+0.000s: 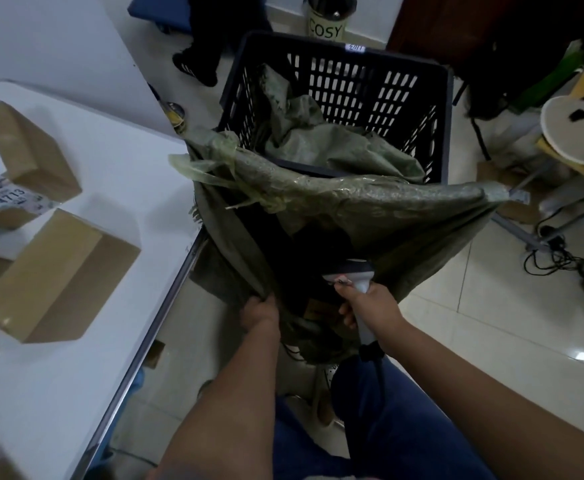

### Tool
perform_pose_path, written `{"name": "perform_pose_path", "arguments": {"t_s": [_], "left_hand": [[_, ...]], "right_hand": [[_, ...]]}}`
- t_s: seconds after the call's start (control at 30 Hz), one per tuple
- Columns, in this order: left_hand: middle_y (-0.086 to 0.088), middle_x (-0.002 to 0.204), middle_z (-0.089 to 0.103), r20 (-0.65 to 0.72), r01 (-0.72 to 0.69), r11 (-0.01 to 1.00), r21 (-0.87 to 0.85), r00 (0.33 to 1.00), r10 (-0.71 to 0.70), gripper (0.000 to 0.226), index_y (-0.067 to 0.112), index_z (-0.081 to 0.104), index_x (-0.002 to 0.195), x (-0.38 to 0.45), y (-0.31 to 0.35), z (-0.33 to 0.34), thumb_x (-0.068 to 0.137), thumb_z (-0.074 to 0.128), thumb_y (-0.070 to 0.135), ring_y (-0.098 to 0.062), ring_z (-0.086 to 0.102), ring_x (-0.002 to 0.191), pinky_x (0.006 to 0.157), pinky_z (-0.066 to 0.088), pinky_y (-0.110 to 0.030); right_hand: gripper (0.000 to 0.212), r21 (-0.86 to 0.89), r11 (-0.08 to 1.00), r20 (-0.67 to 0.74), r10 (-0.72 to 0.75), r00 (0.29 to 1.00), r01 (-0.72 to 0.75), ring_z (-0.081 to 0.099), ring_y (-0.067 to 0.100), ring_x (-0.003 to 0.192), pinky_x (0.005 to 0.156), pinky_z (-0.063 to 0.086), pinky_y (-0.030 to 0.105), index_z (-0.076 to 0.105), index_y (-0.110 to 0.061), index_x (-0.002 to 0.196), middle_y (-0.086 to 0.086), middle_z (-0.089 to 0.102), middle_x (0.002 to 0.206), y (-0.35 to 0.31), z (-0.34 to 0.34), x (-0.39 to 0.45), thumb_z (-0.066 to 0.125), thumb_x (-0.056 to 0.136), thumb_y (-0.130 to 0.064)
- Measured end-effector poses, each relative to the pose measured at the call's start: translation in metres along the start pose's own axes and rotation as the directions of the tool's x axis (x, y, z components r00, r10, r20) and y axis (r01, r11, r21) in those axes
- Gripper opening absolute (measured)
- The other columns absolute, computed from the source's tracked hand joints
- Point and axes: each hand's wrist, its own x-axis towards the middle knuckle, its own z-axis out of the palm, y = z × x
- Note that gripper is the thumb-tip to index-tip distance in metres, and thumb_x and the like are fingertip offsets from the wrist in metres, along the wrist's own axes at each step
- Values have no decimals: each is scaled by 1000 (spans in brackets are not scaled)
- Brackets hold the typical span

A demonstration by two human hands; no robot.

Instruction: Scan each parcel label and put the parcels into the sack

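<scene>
A green woven sack (370,209) hangs open in front of me, its mouth dark, with a brown parcel (318,310) dimly visible deep inside. My left hand (259,313) grips the sack's near rim. My right hand (370,306) holds a grey handheld scanner (356,275) by its handle, just over the sack's mouth. On the white table (110,188) to the left lie brown cardboard parcels: one (58,275) near me, one (23,147) farther back, and one with a white label (9,199) at the left edge.
A black slatted plastic crate (352,84) stands behind the sack, holding another crumpled green sack (318,140). Another person's legs (207,36) stand at the far end. Cables (560,258) and clutter lie on the tiled floor at right. The table's metal edge (165,306) runs beside the sack.
</scene>
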Motion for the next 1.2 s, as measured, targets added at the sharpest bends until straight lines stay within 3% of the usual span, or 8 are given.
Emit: {"name": "perform_pose_path", "arguments": {"t_s": [0.2,0.3,0.43,0.57,0.8,0.97,1.1,1.2], "left_hand": [[-19,123,63,-77,72,992,-99,994,-80,46,7,63,123,-72,-12,-61,84,52,26,-39,59,110,102,47,-48],[-15,125,61,-119,64,998,23,991,-61,42,11,63,124,-103,-16,-108,87,48,26,-37,57,113,105,42,-49],[-15,115,61,-135,0,939,345,990,49,23,10,64,104,-128,-23,-164,87,51,18,-33,57,108,98,40,-41],[-19,97,63,-113,-135,940,315,978,178,13,10,53,74,-137,-17,-202,87,52,13,-35,60,93,87,47,-40],[-21,100,65,-70,-201,903,380,967,245,27,0,65,89,-127,-12,-234,95,57,25,-37,61,95,72,42,-34],[-27,116,63,30,-205,895,397,977,211,39,-12,62,115,-124,-6,-234,97,56,22,-40,60,107,82,48,-38],[-20,118,66,81,-218,889,404,976,203,30,-4,68,113,-129,-2,-239,99,51,17,-34,61,109,91,48,-38],[-13,118,66,81,-275,889,365,961,264,23,6,67,104,-140,2,-253,98,46,13,-28,60,105,84,46,-31]], "right_hand": [[24,59,997,-44,47,998,-45,58,16,52,51,46,24,63,-6,84,6,64,63,-6,10,-25,62,95,-28],[28,66,996,-66,71,995,-67,58,14,46,48,46,24,63,-6,79,2,64,55,-10,24,-37,64,94,-29],[29,123,990,-67,73,995,-64,58,19,52,54,47,27,62,-5,76,8,63,60,-18,42,-58,64,94,-27],[28,182,982,-54,55,997,-44,56,20,54,52,46,28,61,-6,75,10,61,64,-35,65,-78,65,94,-26],[24,186,982,3,10,1000,-11,57,20,55,54,46,30,63,-7,82,9,62,65,-48,98,-94,67,92,-28],[21,129,992,17,-15,1000,12,58,18,54,53,47,29,64,-9,85,8,63,66,-49,113,-103,67,92,-29],[22,101,994,25,-48,999,46,58,18,53,52,47,29,64,-9,82,8,63,66,-58,124,-110,68,91,-29],[22,69,993,67,-105,992,100,58,19,55,53,47,30,64,-8,83,9,63,66,-71,142,-117,68,91,-28]]}}
